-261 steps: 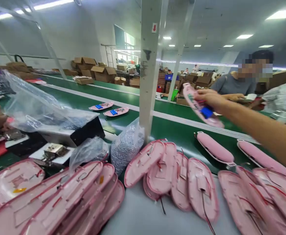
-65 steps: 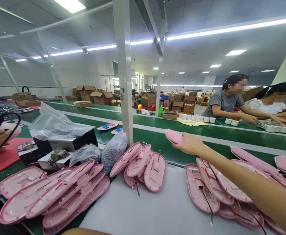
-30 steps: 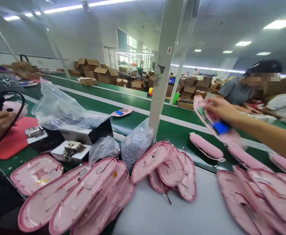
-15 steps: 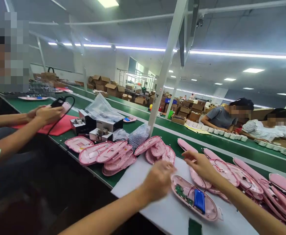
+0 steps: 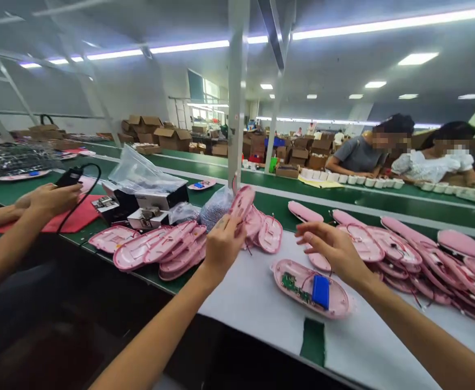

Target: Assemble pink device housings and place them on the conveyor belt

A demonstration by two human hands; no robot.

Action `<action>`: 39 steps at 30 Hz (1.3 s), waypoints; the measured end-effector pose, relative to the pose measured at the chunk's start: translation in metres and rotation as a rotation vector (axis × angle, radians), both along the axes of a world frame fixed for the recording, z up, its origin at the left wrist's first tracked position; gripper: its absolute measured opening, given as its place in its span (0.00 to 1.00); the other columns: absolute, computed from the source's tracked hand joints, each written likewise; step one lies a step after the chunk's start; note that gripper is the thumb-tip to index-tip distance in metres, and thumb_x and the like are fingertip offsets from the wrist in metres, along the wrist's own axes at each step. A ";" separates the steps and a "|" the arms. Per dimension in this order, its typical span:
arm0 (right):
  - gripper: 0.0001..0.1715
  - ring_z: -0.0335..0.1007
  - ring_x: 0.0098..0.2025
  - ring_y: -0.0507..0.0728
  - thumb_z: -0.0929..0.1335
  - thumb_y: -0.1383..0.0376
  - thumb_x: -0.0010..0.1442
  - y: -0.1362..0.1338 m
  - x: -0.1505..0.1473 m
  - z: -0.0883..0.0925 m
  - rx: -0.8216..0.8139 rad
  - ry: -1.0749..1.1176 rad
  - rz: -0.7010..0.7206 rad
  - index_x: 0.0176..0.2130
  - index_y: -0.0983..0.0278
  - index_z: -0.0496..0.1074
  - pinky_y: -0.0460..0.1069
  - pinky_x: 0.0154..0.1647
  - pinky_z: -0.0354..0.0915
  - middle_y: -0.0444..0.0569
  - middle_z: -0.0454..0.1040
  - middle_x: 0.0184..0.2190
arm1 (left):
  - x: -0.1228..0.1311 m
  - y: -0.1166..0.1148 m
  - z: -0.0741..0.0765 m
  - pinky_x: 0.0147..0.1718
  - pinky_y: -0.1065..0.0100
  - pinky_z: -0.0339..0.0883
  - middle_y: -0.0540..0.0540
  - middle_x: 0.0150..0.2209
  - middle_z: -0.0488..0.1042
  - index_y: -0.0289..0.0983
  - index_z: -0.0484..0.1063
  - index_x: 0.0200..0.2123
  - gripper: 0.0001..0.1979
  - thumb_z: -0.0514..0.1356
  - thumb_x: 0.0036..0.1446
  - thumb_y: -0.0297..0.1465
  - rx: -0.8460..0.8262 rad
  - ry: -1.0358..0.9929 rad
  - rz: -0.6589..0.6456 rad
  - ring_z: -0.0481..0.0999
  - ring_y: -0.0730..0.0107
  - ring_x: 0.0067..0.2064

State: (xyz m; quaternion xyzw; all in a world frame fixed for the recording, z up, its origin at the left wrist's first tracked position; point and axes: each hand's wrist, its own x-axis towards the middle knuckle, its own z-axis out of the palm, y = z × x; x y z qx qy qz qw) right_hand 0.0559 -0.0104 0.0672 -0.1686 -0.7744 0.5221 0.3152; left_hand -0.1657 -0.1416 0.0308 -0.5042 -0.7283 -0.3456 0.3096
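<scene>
My left hand (image 5: pixel 226 241) is closed on a pink shell (image 5: pixel 243 201), lifting one end of it beside a small pile of pink shells (image 5: pixel 270 234). My right hand (image 5: pixel 330 246) hangs with its fingers apart and nothing in them, over the white sheet (image 5: pixel 245 287). Below it lies an open pink shell (image 5: pixel 337 310) holding a green circuit board (image 5: pixel 290 281) and a blue battery (image 5: pixel 320 292). To the right are many pink shells (image 5: pixel 399 249) with thin wires, heaped on one another.
Left of my hand lie stacked pink shells (image 5: pixel 140 249), a clear bag (image 5: pixel 140 173) on black boxes and a bag of small parts (image 5: pixel 216 206). A co-worker's hands (image 5: pixel 50 200) hold a black device at left. A white post (image 5: pixel 237 92) rises behind the pile.
My left hand has moved left and up from beside the open shell and taken hold of a pink shell at the pile. My right hand stays raised. The view has shifted.
</scene>
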 end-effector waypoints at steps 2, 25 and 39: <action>0.30 0.72 0.50 0.61 0.70 0.47 0.57 -0.010 -0.002 0.002 -0.135 0.093 0.061 0.53 0.58 0.68 0.53 0.43 0.72 0.52 0.74 0.50 | 0.045 0.011 0.003 0.44 0.66 0.70 0.44 0.36 0.74 0.36 0.72 0.42 0.08 0.54 0.65 0.30 0.011 0.068 -0.142 0.76 0.64 0.41; 0.02 0.62 0.32 0.54 0.60 0.67 0.54 0.071 0.080 -0.051 0.294 -0.471 -0.242 0.29 0.62 0.61 0.49 0.33 0.57 0.44 0.69 0.29 | 0.070 0.058 -0.039 0.35 0.70 0.66 0.47 0.34 0.74 0.36 0.75 0.35 0.08 0.57 0.64 0.31 -0.556 -0.406 -0.813 0.73 0.69 0.35; 0.21 0.74 0.45 0.60 0.58 0.63 0.67 0.044 0.038 -0.026 0.777 -0.442 -0.091 0.52 0.58 0.74 0.51 0.41 0.63 0.46 0.79 0.47 | 0.097 0.050 -0.038 0.46 0.60 0.67 0.45 0.41 0.77 0.40 0.77 0.42 0.09 0.56 0.67 0.31 -0.194 -0.170 -0.704 0.73 0.63 0.42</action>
